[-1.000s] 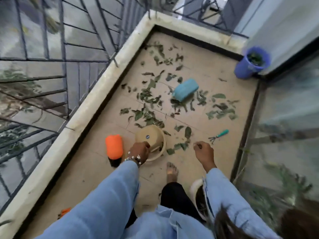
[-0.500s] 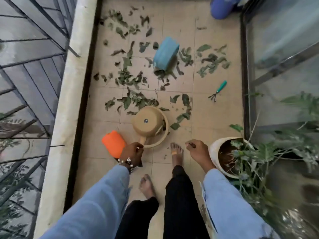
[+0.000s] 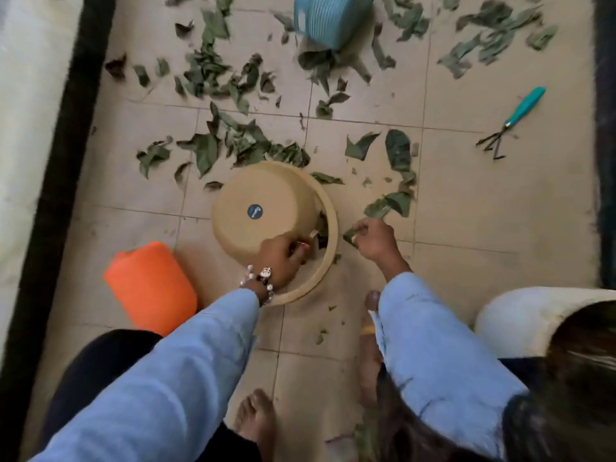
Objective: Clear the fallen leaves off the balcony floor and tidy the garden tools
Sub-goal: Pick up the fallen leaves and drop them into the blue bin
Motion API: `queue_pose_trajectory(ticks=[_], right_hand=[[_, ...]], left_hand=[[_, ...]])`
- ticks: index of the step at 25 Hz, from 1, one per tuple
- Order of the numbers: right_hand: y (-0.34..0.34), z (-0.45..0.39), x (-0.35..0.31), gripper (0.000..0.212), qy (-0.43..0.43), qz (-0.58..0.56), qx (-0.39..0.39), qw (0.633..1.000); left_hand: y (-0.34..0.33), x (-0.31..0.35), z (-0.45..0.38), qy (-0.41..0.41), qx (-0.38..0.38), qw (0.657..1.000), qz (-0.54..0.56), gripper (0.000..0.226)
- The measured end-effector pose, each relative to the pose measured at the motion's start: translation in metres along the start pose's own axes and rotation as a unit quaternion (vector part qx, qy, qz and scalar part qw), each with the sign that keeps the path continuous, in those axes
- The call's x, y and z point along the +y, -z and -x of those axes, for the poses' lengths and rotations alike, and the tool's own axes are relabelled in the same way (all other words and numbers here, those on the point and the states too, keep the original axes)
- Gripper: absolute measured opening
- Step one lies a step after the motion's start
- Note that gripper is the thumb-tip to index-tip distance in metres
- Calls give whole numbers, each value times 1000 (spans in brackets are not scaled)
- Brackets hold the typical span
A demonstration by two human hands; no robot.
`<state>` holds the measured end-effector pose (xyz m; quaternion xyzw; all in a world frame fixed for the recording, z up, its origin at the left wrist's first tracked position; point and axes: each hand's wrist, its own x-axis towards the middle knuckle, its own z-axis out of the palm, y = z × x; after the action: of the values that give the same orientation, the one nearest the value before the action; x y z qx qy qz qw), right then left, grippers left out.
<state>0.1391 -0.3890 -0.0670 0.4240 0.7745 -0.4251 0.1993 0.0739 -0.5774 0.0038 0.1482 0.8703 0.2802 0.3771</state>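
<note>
A tan plastic pot [image 3: 263,208] lies tipped on its side on the tiled floor, its base toward me and leaves showing inside its rim. My left hand [image 3: 281,260], with a bead bracelet, grips the pot's near edge. My right hand [image 3: 375,240] is just right of the rim, its fingers pinched on a green leaf [image 3: 350,235]. Many green leaves [image 3: 233,141] lie scattered over the tiles beyond the pot. A small rake with a teal handle [image 3: 520,113] lies at the right.
An orange pot [image 3: 150,288] lies on its side left of the tan one, and a blue ribbed pot [image 3: 330,18] lies at the top. A white planter [image 3: 526,315] stands at the lower right. A pale ledge [image 3: 26,128] runs along the left. My bare feet are below.
The view has dropped closer to the floor. My left hand moved from the pot's lower rim onto its side, and my right hand reached forward and closed on a leaf.
</note>
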Motion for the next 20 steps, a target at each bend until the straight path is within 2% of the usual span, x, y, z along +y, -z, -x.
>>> queue_pose_trajectory(ticks=[4,7,8,10,11,13,15,17,18,20], right_hand=[[-53,-45,41,29,77,-71,80,991],[-86,-52,53,21,169,1,82,982],[-96,-51,56,15,144,11,83,986],[-113,-44,59,8,112,48,88,989],[-118,-42,64,8,126,104,103,981],[-117,-35,68,10,140,116,116,976],[-110,-36,75,16,160,127,135,970],[-104,-42,83,17,127,56,201,970],[-97,-41,82,16,68,-48,233,969],[-78,-34,77,17,-15,-290,232,928]], left_hand=[[-50,-20,-46,-96,-22,995,-23,22],[-55,-5,-56,-149,-33,980,-128,27],[-52,-3,-56,-155,-41,976,-146,28],[-39,-9,-49,-119,-59,983,-130,29],[-35,-16,-45,-80,-61,990,-103,28],[-31,-27,-36,-9,-73,997,-31,24],[-34,-34,-38,14,-91,996,12,19],[-40,-33,-44,-4,-107,994,32,18],[-42,-29,-46,-18,-105,993,48,18],[-50,-21,-47,-39,-84,992,83,16]])
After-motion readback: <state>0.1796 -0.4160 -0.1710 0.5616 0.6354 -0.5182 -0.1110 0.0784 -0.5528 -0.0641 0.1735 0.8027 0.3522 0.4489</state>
